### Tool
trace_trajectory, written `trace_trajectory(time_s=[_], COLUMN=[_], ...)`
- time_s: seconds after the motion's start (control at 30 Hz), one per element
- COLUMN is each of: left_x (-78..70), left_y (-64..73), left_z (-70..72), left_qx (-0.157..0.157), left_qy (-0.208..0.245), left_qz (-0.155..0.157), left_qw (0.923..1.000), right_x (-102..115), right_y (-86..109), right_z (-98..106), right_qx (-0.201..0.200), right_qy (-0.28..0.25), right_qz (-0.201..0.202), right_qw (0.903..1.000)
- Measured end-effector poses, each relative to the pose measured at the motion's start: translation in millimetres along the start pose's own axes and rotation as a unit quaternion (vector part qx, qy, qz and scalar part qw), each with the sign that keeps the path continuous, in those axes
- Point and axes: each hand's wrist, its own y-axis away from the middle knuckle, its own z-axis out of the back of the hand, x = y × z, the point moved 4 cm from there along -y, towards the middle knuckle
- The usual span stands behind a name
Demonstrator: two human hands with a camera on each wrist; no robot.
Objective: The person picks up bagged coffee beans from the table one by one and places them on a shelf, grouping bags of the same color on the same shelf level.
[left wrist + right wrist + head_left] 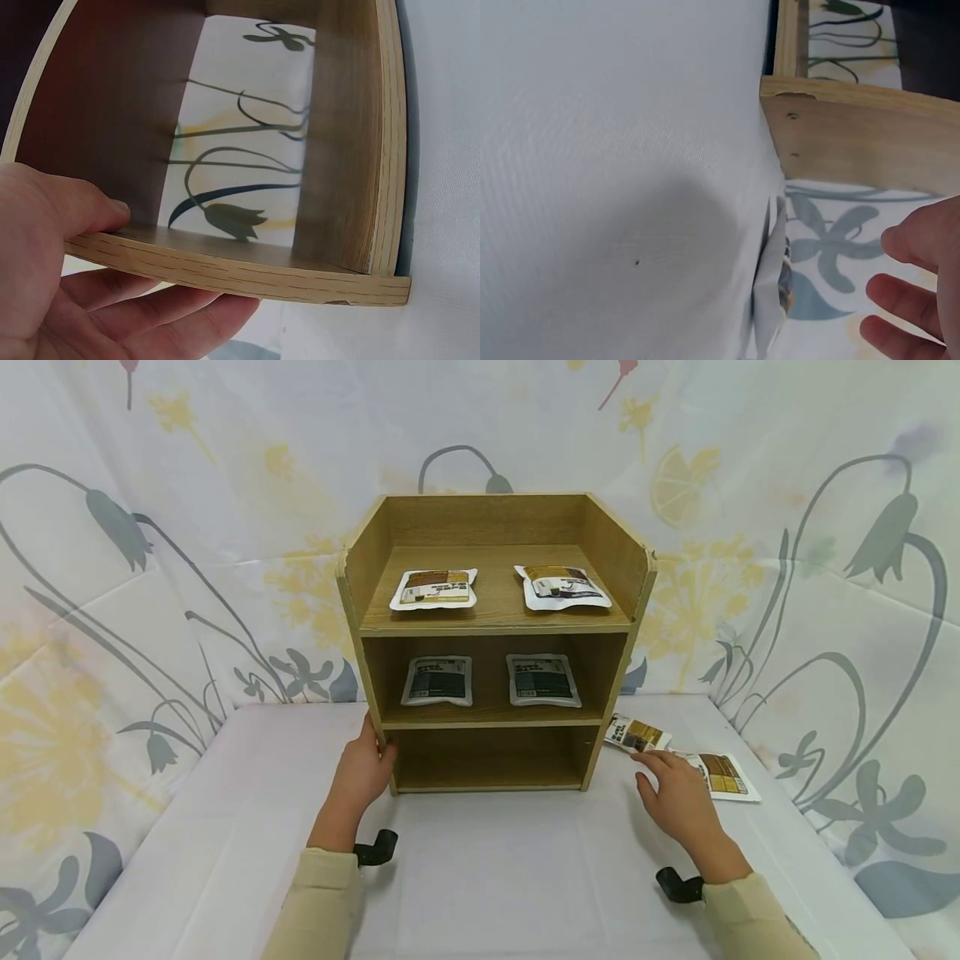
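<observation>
A wooden shelf unit (495, 717) stands on the white cloth. My left hand (363, 772) grips the edge of its left side panel low down, with the thumb (97, 206) inside and the fingers on the outer face. To the right of the shelf, my right hand (678, 797) holds nothing, its fingers apart and loosely bent. In the head view it overlaps two white food pouches with brown and yellow labels, a farther pouch (630, 732) by the shelf's side and a nearer pouch (727, 777). The right wrist view shows the fingers beside the shelf's outer side.
On the top tier lie a left pouch (435, 589) and a right pouch (564, 587) with brown-yellow labels. The middle tier bears two dark-labelled pouches, one left (439, 680) and one right (542, 680). A flower-printed cloth (247, 485) hangs close behind and at both sides.
</observation>
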Motion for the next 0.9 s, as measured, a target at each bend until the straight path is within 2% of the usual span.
trace_trajectory(time_s=[0.4,0.9], left_x=[0.0,1.4], left_y=[0.0,-0.4], left_z=[-0.2,-1.6], left_qx=[0.0,0.0], left_qy=[-0.001,0.002], left_qz=[-0.001,0.001], left_qw=[1.0,1.0], right_x=[-18,-45], right_y=[-7.8,-11.3], right_z=[-7,-15], right_qx=[0.068,0.136], right_qy=[0.034,0.051], right_qz=[-0.063,-0.138], right_qw=[0.9951,0.9797])
